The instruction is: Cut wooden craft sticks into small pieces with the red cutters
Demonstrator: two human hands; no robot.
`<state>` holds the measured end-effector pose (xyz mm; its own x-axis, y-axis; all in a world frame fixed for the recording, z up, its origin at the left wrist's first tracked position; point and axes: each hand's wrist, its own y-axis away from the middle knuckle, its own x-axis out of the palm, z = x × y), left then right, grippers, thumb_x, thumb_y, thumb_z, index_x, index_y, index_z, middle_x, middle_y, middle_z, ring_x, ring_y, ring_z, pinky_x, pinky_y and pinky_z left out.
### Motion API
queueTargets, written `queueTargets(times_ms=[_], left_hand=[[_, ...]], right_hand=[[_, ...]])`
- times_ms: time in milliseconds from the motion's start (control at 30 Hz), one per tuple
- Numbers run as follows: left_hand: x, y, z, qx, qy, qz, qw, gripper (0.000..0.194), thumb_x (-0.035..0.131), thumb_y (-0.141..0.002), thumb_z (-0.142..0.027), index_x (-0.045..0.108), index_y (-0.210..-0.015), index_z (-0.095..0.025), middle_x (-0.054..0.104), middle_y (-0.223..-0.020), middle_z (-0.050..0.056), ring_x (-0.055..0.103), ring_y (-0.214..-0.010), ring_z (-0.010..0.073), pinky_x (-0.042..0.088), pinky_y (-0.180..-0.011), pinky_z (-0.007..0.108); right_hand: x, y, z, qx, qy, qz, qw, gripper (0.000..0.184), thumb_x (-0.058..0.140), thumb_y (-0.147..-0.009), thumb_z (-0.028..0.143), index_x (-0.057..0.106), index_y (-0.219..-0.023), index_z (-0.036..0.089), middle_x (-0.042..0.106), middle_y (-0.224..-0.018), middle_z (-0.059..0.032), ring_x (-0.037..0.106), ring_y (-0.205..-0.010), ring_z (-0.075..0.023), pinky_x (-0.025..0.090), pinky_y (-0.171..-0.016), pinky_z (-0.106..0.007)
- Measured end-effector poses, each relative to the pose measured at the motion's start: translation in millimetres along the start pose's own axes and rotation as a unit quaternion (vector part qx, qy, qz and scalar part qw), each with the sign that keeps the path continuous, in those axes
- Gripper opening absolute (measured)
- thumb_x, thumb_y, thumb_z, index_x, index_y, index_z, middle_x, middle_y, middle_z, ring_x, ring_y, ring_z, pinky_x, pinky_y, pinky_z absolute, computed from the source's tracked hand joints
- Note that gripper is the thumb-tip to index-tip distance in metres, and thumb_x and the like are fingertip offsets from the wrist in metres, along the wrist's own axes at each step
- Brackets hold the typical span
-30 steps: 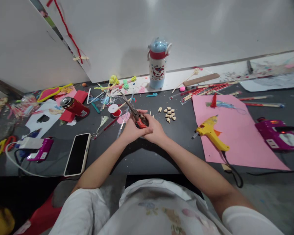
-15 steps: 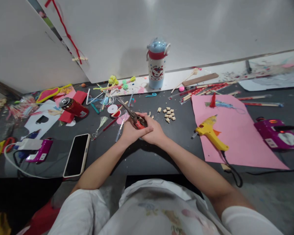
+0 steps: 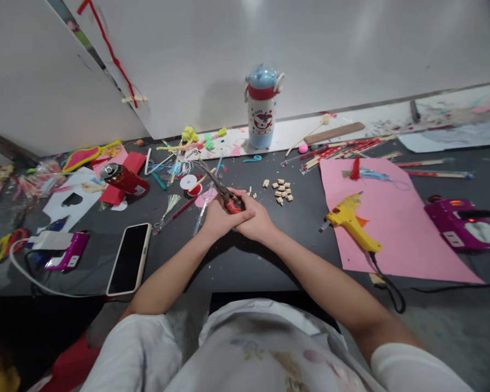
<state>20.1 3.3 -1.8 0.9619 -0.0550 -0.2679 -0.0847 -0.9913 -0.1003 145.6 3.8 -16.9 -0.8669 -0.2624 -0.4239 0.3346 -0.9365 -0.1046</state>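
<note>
A pair of pliers (image 3: 224,190) with red grips points up and to the left, held between my two hands. My left hand (image 3: 218,220) is closed around its near side, thumb across toward the other hand. My right hand (image 3: 256,216) wraps the handles from the right, and the two hands touch. Just left of the jaws is a thin wooden stick (image 3: 202,179); whether the jaws touch it I cannot tell. Several short pale wooden pieces (image 3: 282,190) lie on the dark table beyond my right hand.
A water bottle (image 3: 262,109) stands at the back. To the right, a yellow glue gun (image 3: 353,220) rests on pink paper (image 3: 408,234), near a purple power strip (image 3: 459,226). At left are a phone (image 3: 129,260), a red can (image 3: 124,181) and scissors (image 3: 4,247).
The pliers' jaws have tilted slightly to the right. Both hands keep nearly the same place and grip; the view has shifted very slightly.
</note>
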Motion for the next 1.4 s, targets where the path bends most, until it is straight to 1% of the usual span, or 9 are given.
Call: queueTargets(times_ms=[133, 433, 667, 733, 867, 1000, 1133, 1300, 1400], left_hand=[[-3.1, -2.3, 1.4, -0.013, -0.029, 0.033, 0.999, 0.056, 0.084, -0.053, -0.033, 0.055, -0.098, -0.018, 0.064, -0.116, 0.012, 0.061, -0.107, 0.0260, 0.044, -0.099, 0.045], [-4.8, -1.3, -0.8, -0.036, -0.001, 0.048, 0.998, 0.058, 0.083, -0.054, -0.036, 0.055, -0.101, -0.018, 0.062, -0.118, 0.012, 0.060, -0.106, 0.0262, 0.044, -0.097, 0.044], [-8.1, -2.6, -5.3, -0.049, 0.049, 0.041, 0.997, 0.050, 0.079, -0.060, -0.042, 0.057, -0.098, -0.018, 0.063, -0.113, 0.010, 0.059, -0.103, 0.0236, 0.045, -0.093, 0.041], [-8.9, -2.8, -5.2, -0.056, 0.077, 0.047, 0.994, 0.050, 0.078, -0.061, -0.042, 0.056, -0.099, -0.018, 0.064, -0.112, 0.010, 0.060, -0.101, 0.0228, 0.046, -0.091, 0.040], [-9.9, -3.1, -4.8, -0.061, 0.103, 0.064, 0.991, 0.047, 0.077, -0.064, -0.043, 0.055, -0.098, -0.018, 0.065, -0.109, 0.010, 0.062, -0.099, 0.0219, 0.048, -0.089, 0.038], [-10.3, -3.2, -5.8, -0.073, 0.111, 0.071, 0.989, 0.048, 0.076, -0.065, -0.046, 0.054, -0.097, -0.018, 0.066, -0.106, 0.009, 0.063, -0.095, 0.0208, 0.048, -0.087, 0.037], [-9.8, -2.3, -7.9, -0.074, 0.115, 0.069, 0.988, 0.048, 0.076, -0.065, -0.047, 0.054, -0.097, -0.017, 0.066, -0.106, 0.009, 0.063, -0.095, 0.0208, 0.048, -0.087, 0.037], [-8.8, 0.1, -11.5, -0.057, 0.118, 0.053, 0.990, 0.048, 0.077, -0.064, -0.044, 0.054, -0.097, -0.018, 0.067, -0.106, 0.009, 0.063, -0.095, 0.0203, 0.049, -0.087, 0.037], [-9.2, 1.0, -13.2, -0.052, 0.112, 0.051, 0.991, 0.046, 0.076, -0.066, -0.044, 0.055, -0.098, -0.018, 0.067, -0.107, 0.010, 0.063, -0.098, 0.0208, 0.049, -0.090, 0.037]], right_hand=[[3.5, -0.9, -5.5, -0.009, -0.030, 0.010, 0.999, 0.057, 0.060, -0.072, 0.032, 0.046, -0.127, 0.024, 0.063, -0.117, -0.0066, 0.062, -0.103, -0.0229, 0.049, -0.089, -0.040], [5.0, -3.8, -15.7, -0.047, -0.086, 0.040, 0.994, 0.068, 0.066, -0.070, 0.034, 0.039, -0.131, 0.021, 0.058, -0.122, -0.0104, 0.059, -0.108, -0.0234, 0.048, -0.094, -0.042], [5.0, -1.9, -8.5, -0.080, -0.114, 0.072, 0.988, 0.047, 0.060, -0.075, 0.027, 0.047, -0.120, 0.018, 0.058, -0.117, -0.0101, 0.060, -0.102, -0.0219, 0.050, -0.089, -0.039], [3.6, -2.1, -5.9, -0.091, -0.110, 0.070, 0.987, 0.048, 0.058, -0.075, 0.025, 0.047, -0.122, 0.018, 0.056, -0.121, -0.0105, 0.058, -0.109, -0.0226, 0.048, -0.094, -0.040], [2.5, -3.6, -6.0, -0.095, -0.090, 0.062, 0.989, 0.058, 0.060, -0.074, 0.027, 0.045, -0.129, 0.019, 0.044, -0.139, -0.0117, 0.044, -0.130, -0.0246, 0.038, -0.107, -0.041], [3.1, -3.4, -5.9, -0.059, -0.073, 0.072, 0.993, 0.053, 0.060, -0.074, 0.031, 0.049, -0.125, 0.018, 0.048, -0.136, -0.0116, 0.044, -0.129, -0.0263, 0.038, -0.107, -0.044], [3.2, -2.9, -4.1, -0.069, -0.074, 0.076, 0.992, 0.047, 0.058, -0.076, 0.031, 0.052, -0.120, 0.018, 0.048, -0.135, -0.0107, 0.045, -0.129, -0.0262, 0.039, -0.107, -0.043], [2.9, -3.2, -7.7, -0.084, -0.089, 0.067, 0.990, 0.068, 0.061, -0.075, 0.035, 0.036, -0.136, 0.018, 0.038, -0.146, -0.0120, 0.045, -0.130, -0.0249, 0.039, -0.108, -0.041], [2.3, -3.3, -8.6, -0.089, -0.092, 0.071, 0.989, 0.072, 0.062, -0.075, 0.036, 0.032, -0.139, 0.020, 0.034, -0.149, -0.0111, 0.042, -0.133, -0.0245, 0.038, -0.109, -0.041]])
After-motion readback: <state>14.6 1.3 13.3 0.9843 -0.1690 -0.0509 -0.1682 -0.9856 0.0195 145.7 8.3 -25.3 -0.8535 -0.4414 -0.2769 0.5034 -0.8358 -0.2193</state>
